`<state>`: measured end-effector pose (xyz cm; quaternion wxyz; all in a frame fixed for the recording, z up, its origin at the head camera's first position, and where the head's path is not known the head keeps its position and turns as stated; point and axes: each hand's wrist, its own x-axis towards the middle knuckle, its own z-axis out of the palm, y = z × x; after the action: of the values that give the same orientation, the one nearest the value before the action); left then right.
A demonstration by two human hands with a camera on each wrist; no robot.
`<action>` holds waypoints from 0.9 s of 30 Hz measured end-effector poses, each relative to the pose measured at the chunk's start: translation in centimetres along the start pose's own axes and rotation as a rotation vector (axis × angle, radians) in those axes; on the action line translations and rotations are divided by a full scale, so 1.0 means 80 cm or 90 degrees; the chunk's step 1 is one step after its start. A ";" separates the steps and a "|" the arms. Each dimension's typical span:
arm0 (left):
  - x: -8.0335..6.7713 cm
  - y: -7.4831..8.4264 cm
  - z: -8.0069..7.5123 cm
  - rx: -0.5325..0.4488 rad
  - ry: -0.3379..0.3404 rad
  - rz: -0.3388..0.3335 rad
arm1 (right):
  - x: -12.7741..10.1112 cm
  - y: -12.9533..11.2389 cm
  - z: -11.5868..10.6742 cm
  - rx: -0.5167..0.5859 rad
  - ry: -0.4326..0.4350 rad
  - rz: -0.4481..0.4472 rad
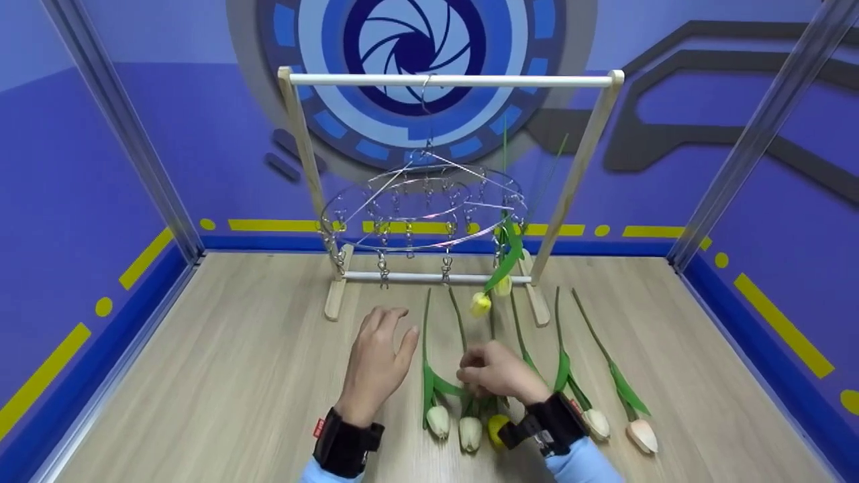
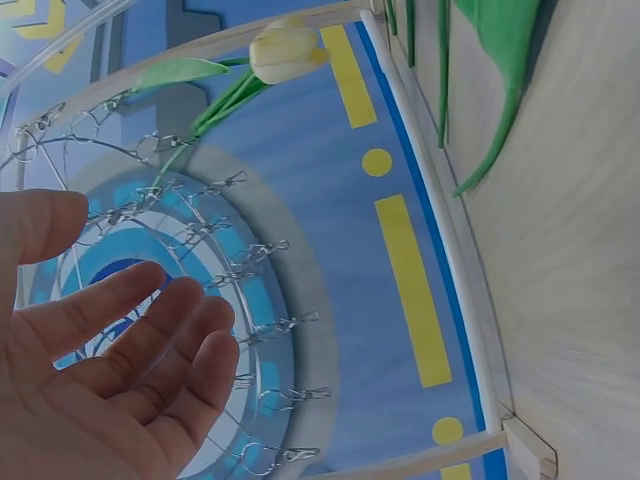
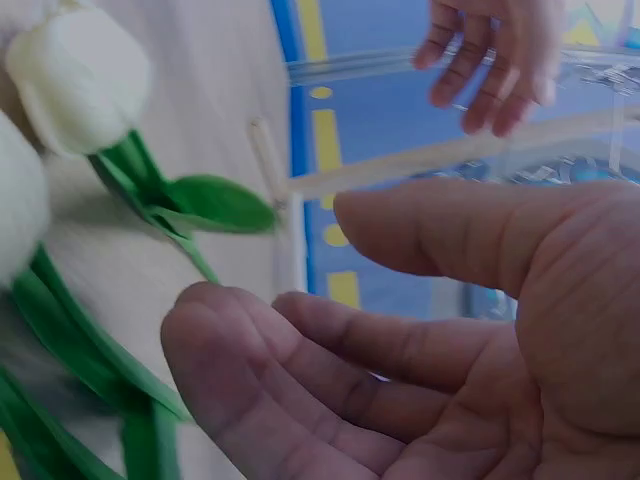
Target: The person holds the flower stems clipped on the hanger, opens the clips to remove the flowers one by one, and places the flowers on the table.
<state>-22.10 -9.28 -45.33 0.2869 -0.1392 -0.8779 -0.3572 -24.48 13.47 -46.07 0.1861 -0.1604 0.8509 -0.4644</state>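
My left hand (image 1: 379, 362) is raised in front of the rack, fingers spread and slightly bent, with nothing in it. Over the tulips on the table, my right hand (image 1: 503, 372) has its fingers loosely bent; in the right wrist view a gap shows between thumb and fingertips. Below it lie a white tulip (image 1: 470, 434) and a yellow tulip (image 1: 497, 429), partly covered by the hand and wrist. Another white tulip (image 1: 438, 421) lies to their left. Two yellow tulips (image 1: 480, 304) hang heads down from the right side of a round metal clip hanger (image 1: 447, 265).
A wooden rack (image 1: 449, 80) carries the hanger by its hook. Several clips dangle from the rings. On the right of the table lie a cream tulip (image 1: 596, 424) and a pale pink tulip (image 1: 642, 436), stems toward the rack. Blue panels (image 1: 201, 147) enclose the table.
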 end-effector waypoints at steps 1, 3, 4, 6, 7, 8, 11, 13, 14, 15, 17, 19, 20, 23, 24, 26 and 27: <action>0.000 0.002 -0.001 0.001 0.001 0.004 | -0.002 0.001 -0.005 0.013 -0.005 -0.003; 0.000 0.006 -0.002 -0.001 0.004 0.012 | -0.007 0.002 -0.014 0.025 -0.012 -0.011; 0.001 0.008 -0.002 -0.003 0.006 0.017 | -0.009 0.004 -0.019 0.024 -0.013 -0.018; 0.001 0.012 -0.002 -0.008 0.008 0.024 | -0.014 0.006 -0.027 0.017 -0.012 -0.035; 0.001 0.014 -0.002 -0.010 0.011 0.028 | -0.016 0.007 -0.031 0.010 -0.009 -0.046; 0.002 0.015 -0.002 -0.013 0.012 0.031 | -0.018 0.008 -0.034 0.007 -0.005 -0.054; 0.003 0.022 -0.002 -0.020 0.016 0.040 | -0.024 0.011 -0.042 0.017 0.010 -0.066; 0.004 0.026 -0.001 -0.029 0.021 0.046 | -0.028 0.012 -0.047 0.031 0.023 -0.071; 0.005 0.029 -0.001 -0.036 0.022 0.047 | -0.030 0.012 -0.048 0.038 0.030 -0.075; 0.006 0.032 0.000 -0.044 0.024 0.047 | -0.031 0.012 -0.050 0.044 0.039 -0.082; 0.008 0.037 0.001 -0.067 0.026 0.044 | -0.033 0.013 -0.053 0.052 0.058 -0.104; 0.011 0.041 0.003 -0.094 0.029 0.038 | -0.034 0.012 -0.055 0.055 0.081 -0.132; 0.013 0.043 0.004 -0.108 0.031 0.034 | -0.035 0.012 -0.057 0.058 0.091 -0.147; 0.017 0.049 0.008 -0.150 0.031 0.027 | -0.035 0.012 -0.059 0.062 0.131 -0.192; 0.019 0.050 0.009 -0.163 0.029 0.027 | -0.035 0.012 -0.059 0.065 0.143 -0.206; 0.022 0.054 0.011 -0.188 0.025 0.031 | -0.034 0.012 -0.059 0.070 0.169 -0.227; 0.024 0.055 0.012 -0.199 0.024 0.035 | -0.033 0.012 -0.059 0.072 0.181 -0.237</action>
<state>-22.05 -5.44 -42.32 0.2875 -0.1996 -0.8018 -0.4843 -24.44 18.61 -44.07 -0.0156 -0.2364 0.7970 -0.5556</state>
